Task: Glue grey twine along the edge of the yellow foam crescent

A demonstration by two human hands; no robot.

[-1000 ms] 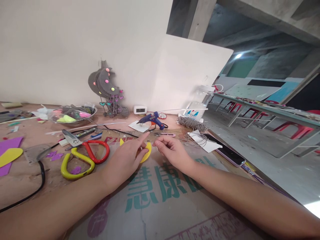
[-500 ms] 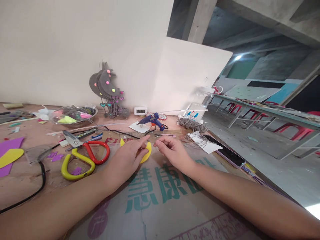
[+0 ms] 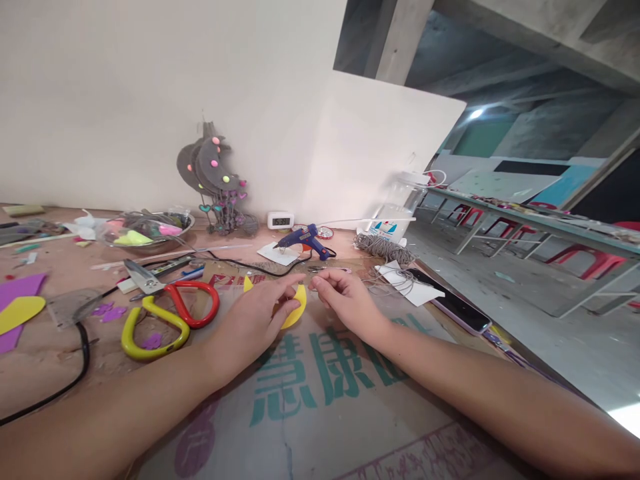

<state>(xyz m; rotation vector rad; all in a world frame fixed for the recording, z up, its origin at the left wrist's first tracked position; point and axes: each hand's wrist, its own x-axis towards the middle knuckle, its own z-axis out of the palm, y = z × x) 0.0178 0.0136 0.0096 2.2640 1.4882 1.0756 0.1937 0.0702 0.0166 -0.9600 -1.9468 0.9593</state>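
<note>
Purple sheet [image 3: 30,287] at far left on the tabletop [image 3: 35,373], partly overlain by a leaf-shaped yellow piece [image 3: 23,313]. To its right lie small purple cut-outs [image 3: 113,313] and a pair of scissors [image 3: 154,283], blades parted, one handle loop yellow, the other red. Behind these stand a metal bowl [image 3: 165,244] of coloured oddments and, against the pale wall [image 3: 280,113], grey crescents [image 3: 215,163] dotted with bright pompoms.

At centre, above printed cardboard [image 3: 310,433], is a yellow crescent [image 3: 299,312]: flat, plain and smooth-edged, its pointed left tip and rounded right limb visible, the middle concealed. The left hand [image 3: 260,303] covers that middle, fingers bent and forefinger extended, the thumb crossing the right limb; whether the digits clamp the crescent cannot be told. Beyond are a white clock [image 3: 281,221] and a blue glue gun [image 3: 305,238].

Just right of the crescent, and apart from the left hand, is the right hand [image 3: 345,297], fingers curled, thumb and forefinger drawn close; anything pinched there is too small to discern. Farther right lie grey yarn [image 3: 384,249] and a dark-screened phone [image 3: 453,303].
</note>
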